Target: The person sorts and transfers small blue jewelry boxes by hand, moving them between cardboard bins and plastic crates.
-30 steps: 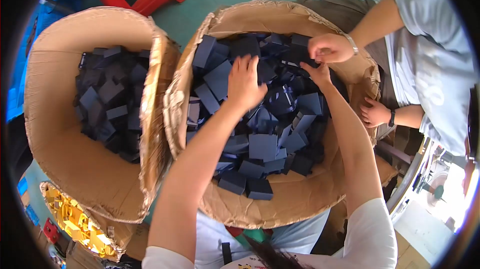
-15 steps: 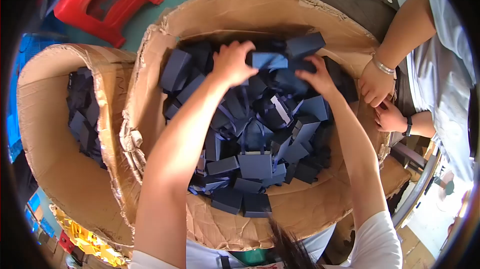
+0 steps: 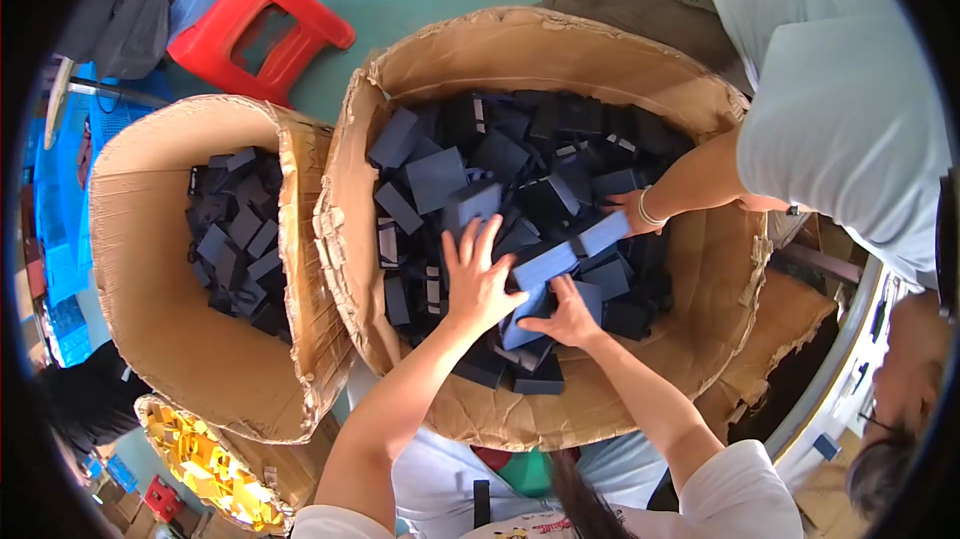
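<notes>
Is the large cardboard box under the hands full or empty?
Partly full: dark blue boxes lie heaped inside the cardboard box, whose inner wall is bare near the rim.

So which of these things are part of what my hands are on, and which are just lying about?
In use: left hand, right hand, navy boxes under them, big carton holding the boxes, co-worker's hand in it.
Lying about: second carton of boxes, red stool, yellow pieces.

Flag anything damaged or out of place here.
The round brown cardboard bin holding the small dark blue boxes has a torn, ragged rim, worst on its left side; the neighbouring cardboard bin is frayed too. The boxes lie jumbled at all angles.
</notes>
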The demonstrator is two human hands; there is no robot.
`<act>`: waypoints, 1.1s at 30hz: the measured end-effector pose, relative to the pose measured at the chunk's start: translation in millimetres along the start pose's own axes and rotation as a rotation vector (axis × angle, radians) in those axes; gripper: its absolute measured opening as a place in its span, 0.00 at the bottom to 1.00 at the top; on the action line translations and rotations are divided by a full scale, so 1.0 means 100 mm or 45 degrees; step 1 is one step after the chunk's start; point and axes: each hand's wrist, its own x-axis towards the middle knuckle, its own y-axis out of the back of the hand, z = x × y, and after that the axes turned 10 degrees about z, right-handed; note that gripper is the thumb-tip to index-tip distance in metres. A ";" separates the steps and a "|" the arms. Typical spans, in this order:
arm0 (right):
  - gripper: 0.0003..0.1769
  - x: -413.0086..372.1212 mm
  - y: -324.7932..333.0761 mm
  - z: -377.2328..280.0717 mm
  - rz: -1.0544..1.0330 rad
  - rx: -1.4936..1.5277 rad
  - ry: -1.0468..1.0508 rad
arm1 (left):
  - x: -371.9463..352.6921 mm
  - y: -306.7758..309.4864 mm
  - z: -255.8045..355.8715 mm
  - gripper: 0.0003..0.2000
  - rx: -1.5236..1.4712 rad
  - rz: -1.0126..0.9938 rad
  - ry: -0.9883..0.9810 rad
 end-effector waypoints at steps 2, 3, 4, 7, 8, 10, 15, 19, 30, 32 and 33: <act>0.52 -0.09 -0.18 -0.03 -0.042 0.129 -0.252 | -0.23 -0.08 -0.24 0.19 -0.070 0.269 0.159; 0.51 -0.06 -0.26 0.00 0.000 0.198 -0.232 | -0.30 -0.13 -0.36 0.18 -0.090 0.370 0.301; 0.49 -0.01 -0.31 -0.05 0.054 0.204 -0.260 | -0.28 -0.09 -0.41 0.19 0.020 0.349 0.294; 0.43 0.09 -0.40 -0.23 0.203 0.472 -0.590 | -0.10 -0.17 -0.39 0.19 -0.044 0.459 0.374; 0.43 0.04 -0.42 -0.27 0.175 0.371 -0.563 | 0.01 -0.17 -0.38 0.19 -0.090 0.502 0.359; 0.43 -0.08 -0.50 -0.23 0.139 0.427 -0.559 | 0.21 -0.15 -0.52 0.21 0.039 0.471 0.284; 0.35 -0.57 -0.06 -0.41 0.263 1.410 -1.055 | 0.48 -0.02 -0.97 0.29 -0.030 0.396 0.697; 0.30 -1.00 0.40 -0.20 0.487 1.921 -1.350 | 0.46 0.08 -1.07 0.30 -0.813 0.425 1.007; 0.31 -1.20 0.68 0.17 0.216 2.499 -0.840 | 0.94 0.10 -0.80 0.40 -0.520 0.722 1.436; 0.27 -1.26 0.67 0.19 0.216 2.528 -0.927 | 1.00 0.03 -0.87 0.44 -0.303 0.729 1.472; 0.26 -1.30 0.64 0.23 0.228 2.489 -0.892 | 1.00 -0.03 -0.87 0.46 -0.158 0.694 1.463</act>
